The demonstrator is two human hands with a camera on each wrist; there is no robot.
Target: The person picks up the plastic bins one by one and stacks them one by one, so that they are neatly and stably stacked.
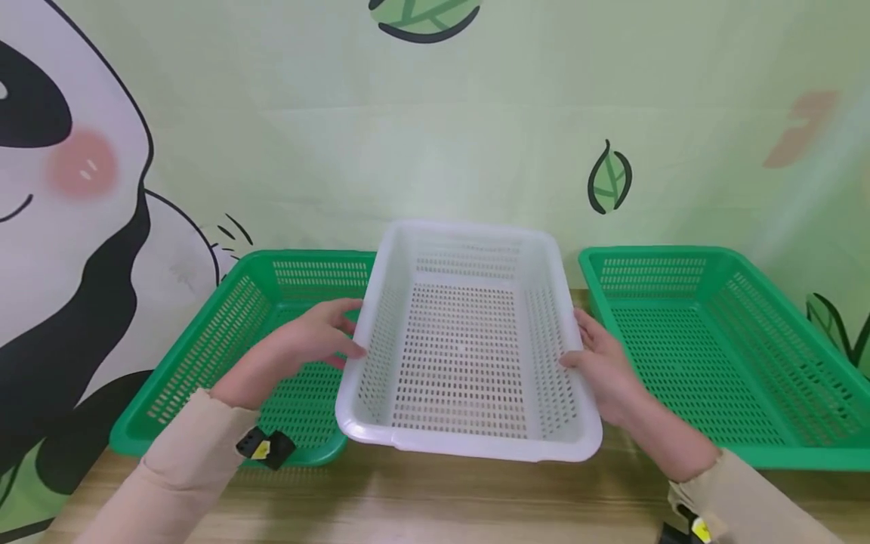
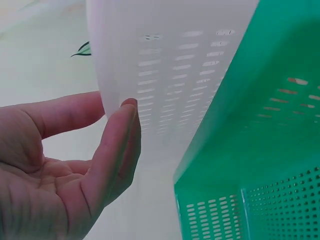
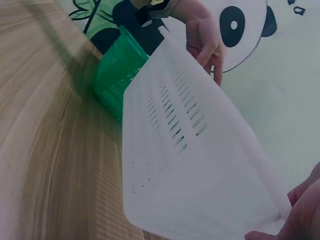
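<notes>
A white plastic basket [image 1: 462,347] with slotted sides and floor is held up above the table, its near end tilted towards me. My left hand [image 1: 313,336] has its thumb over the left rim; in the left wrist view, its fingers [image 2: 112,150] bend against the outer wall. On the other side, my right hand [image 1: 605,366] grips the right rim, thumb inside and fingers outside. Nothing lies in the white basket. A green basket [image 1: 227,332] stands behind my left forearm, and a second green basket [image 1: 788,457] is beyond my right hand.
Both green baskets sit on a wood-grain table [image 1: 462,499], flanking the white one. Behind them hangs a pale green backdrop [image 1: 489,151] printed with leaves and a large panda [image 1: 81,249].
</notes>
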